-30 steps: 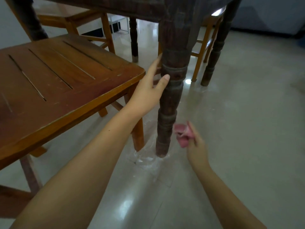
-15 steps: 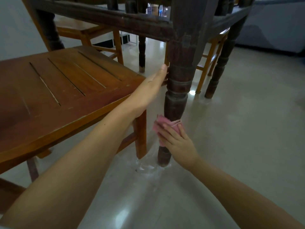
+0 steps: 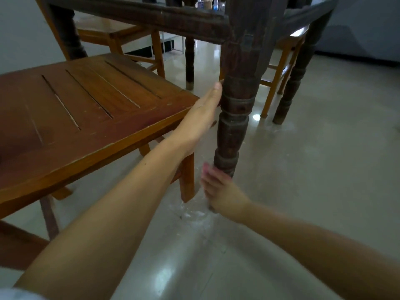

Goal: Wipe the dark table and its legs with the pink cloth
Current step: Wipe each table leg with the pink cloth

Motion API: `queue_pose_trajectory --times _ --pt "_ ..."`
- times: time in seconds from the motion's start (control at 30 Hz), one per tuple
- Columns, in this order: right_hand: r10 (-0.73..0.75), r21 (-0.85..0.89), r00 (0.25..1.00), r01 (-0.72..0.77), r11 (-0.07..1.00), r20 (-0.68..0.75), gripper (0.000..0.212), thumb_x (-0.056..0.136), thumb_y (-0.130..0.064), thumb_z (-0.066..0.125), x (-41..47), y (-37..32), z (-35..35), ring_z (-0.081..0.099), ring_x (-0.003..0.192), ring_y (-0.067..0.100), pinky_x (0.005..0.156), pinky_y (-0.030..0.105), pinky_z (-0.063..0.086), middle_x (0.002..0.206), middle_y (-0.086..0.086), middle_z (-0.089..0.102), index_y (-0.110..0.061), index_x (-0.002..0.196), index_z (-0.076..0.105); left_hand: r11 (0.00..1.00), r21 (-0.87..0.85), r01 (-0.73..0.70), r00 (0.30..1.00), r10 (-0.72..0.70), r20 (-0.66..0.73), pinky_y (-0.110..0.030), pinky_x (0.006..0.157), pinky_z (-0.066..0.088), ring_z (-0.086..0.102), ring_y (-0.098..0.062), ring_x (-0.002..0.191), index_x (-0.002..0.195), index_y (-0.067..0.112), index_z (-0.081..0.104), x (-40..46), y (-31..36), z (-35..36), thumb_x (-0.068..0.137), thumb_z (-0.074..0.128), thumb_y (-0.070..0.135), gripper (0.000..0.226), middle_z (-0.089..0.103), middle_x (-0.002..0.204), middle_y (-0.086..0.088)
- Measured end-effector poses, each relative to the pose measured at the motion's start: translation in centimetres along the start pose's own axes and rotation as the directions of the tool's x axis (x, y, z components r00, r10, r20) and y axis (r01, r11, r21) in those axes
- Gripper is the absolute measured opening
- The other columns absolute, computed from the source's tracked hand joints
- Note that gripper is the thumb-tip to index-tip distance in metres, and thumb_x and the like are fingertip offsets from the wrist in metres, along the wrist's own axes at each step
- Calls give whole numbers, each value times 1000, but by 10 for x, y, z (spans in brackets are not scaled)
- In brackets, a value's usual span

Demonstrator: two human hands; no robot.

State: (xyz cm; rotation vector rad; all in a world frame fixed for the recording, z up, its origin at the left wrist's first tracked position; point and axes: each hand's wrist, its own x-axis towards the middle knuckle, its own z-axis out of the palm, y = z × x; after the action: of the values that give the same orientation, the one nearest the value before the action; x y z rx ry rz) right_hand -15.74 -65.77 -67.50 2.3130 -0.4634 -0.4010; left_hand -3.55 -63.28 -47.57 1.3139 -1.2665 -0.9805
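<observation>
Sliding lower now: the right hand (image 3: 218, 191), centre frame, has dropped from mid-leg half a second ago to just above the foot of the leg (image 3: 232, 126), fingers curled round it with the cloth (image 3: 205, 167) pinched against the wood, only a pink sliver showing. A second back that cloth was off the leg entirely. Left hand (image 3: 202, 118) stays flat, fingers straight, bracing the leg's upper ring beside the chair (image 3: 86, 109). My read: this leg's downstroke is nearly finished; other legs remain.
</observation>
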Motion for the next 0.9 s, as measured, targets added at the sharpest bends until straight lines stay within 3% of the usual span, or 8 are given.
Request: queue_pose_trajectory --times 0.17,0.27,0.37,0.43,0.5,0.57,0.67,0.9 --pt "24 -136 992 -41 990 -121 50 92 -25 46 -5 18 -8 -1 144 34 118 38 2 152 8 30 -16 140 38 999 -33 -27 999 27 -19 -39 102 29 29 -13 135 142 34 24 -1 -2 2 97 23 48 47 30 149 5" --pt "67 122 996 -74 990 60 37 93 -20 45 -2 -43 48 6 145 22 117 32 12 141 0 48 -18 128 56 998 -47 -36 999 35 -11 -40 105 27 26 -13 137 142 35 24 -1 -3 4 97 23 47 47 28 150 6" --pt "301 247 918 -238 939 -260 40 86 -41 38 -23 -71 103 41 123 17 117 39 13 105 -9 70 -29 99 74 997 -56 -51 999 51 -1 -36 104 27 28 -2 130 142 36 24 -2 -2 5 97 24 45 46 32 145 14" --pt "452 859 890 -179 480 -67 43 85 -32 54 -50 -60 61 62 86 13 90 37 46 102 9 66 -9 120 61 996 -62 -57 998 58 17 -30 97 29 31 7 116 141 37 25 -2 -3 5 98 24 43 43 40 126 27" --pt "526 957 801 -215 -194 287 36 95 -6 46 -62 -30 25 61 71 0 64 7 46 114 11 55 5 129 46 996 -65 -64 998 66 14 -31 95 29 33 7 114 140 38 26 -1 -4 4 97 25 44 43 41 118 29" --pt "722 802 447 18 -597 528 41 95 6 37 -66 18 -2 59 90 4 71 2 46 121 4 54 -5 133 46 996 -63 -69 998 70 7 -35 98 29 30 0 125 141 38 24 0 -5 3 97 25 45 44 36 137 20" --pt "839 780 285 318 -539 464 48 97 -1 38 -59 63 -39 54 111 -3 92 13 45 126 -13 54 -29 135 44 996 -56 -76 997 77 1 -38 102 29 28 -1 129 141 39 24 0 -4 5 96 25 47 45 33 140 21" --pt "873 985 487 141 -96 15 67 89 -5 31 -17 7 -48 17 142 5 114 18 17 154 -19 19 -43 144 22 990 -6 -144 990 144 11 -10 90 37 38 17 112 142 35 17 -2 -7 12 97 39 18 53 40 128 27"
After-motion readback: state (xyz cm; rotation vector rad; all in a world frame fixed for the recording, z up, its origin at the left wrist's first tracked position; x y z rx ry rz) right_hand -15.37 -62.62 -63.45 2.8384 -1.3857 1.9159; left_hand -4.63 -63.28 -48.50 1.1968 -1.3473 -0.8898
